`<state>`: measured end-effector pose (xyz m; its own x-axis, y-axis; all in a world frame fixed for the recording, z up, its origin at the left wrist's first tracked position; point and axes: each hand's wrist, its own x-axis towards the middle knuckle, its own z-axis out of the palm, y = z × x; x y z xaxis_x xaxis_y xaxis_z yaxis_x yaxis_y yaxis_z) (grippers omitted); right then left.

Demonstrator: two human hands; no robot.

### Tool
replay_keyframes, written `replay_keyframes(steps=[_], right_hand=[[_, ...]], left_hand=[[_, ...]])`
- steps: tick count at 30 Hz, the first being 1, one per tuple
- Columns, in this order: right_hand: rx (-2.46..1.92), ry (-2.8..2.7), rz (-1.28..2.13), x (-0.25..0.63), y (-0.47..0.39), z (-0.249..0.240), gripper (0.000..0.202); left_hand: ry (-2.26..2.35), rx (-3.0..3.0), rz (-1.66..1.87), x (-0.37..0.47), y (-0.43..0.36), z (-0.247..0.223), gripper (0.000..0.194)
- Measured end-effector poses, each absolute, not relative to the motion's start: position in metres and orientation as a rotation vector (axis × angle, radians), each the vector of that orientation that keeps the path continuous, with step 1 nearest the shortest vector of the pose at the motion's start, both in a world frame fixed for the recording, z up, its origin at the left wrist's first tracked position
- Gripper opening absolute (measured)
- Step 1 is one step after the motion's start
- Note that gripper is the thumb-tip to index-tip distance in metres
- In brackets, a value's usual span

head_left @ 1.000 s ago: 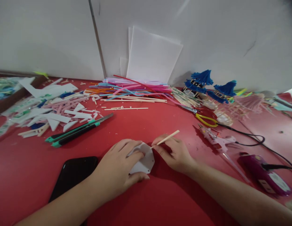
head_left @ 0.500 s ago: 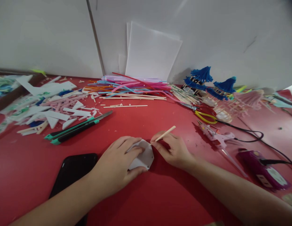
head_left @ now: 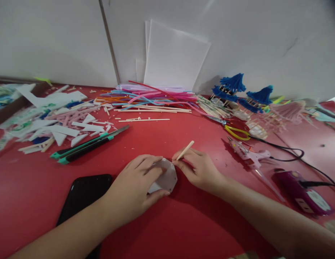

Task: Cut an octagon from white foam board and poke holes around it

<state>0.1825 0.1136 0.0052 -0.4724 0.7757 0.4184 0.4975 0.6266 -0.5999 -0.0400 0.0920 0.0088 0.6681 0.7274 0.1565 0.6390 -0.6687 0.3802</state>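
Note:
My left hand [head_left: 141, 180] grips a small white many-sided piece [head_left: 165, 178], which looks like foam board or card, with dark dots near its corners. Part of that piece is hidden under my fingers. Pinched between the thumb and forefinger of my right hand [head_left: 198, 167] is a thin wooden stick [head_left: 185, 150], its upper end pointing up and away. The stick's lower end is at the upper right corner of the white piece; whether it goes into a hole there I cannot tell.
A black phone [head_left: 82, 198] and a green-black utility knife [head_left: 89, 145] lie left. Behind are pipe cleaners [head_left: 156, 95]; scraps [head_left: 59, 126] cover the far left. At right are yellow-handled scissors [head_left: 236, 133], a glue gun [head_left: 250, 154], a purple power strip [head_left: 302, 190] and blue-roofed models [head_left: 230, 88].
The stick has tilted more upright, its upper end shifting a little left, as my right hand turns slightly. My left hand and the white piece stay nearly in place.

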Motion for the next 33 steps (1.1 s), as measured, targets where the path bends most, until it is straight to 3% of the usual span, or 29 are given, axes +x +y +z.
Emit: replay_keyframes(steps=[33], right_hand=[[-1.027, -2.276, 0.582, 0.183, 0.114, 0.017, 0.019]], left_hand=[[1.101, 2.587, 0.484, -0.039, 0.093, 0.008, 0.034]])
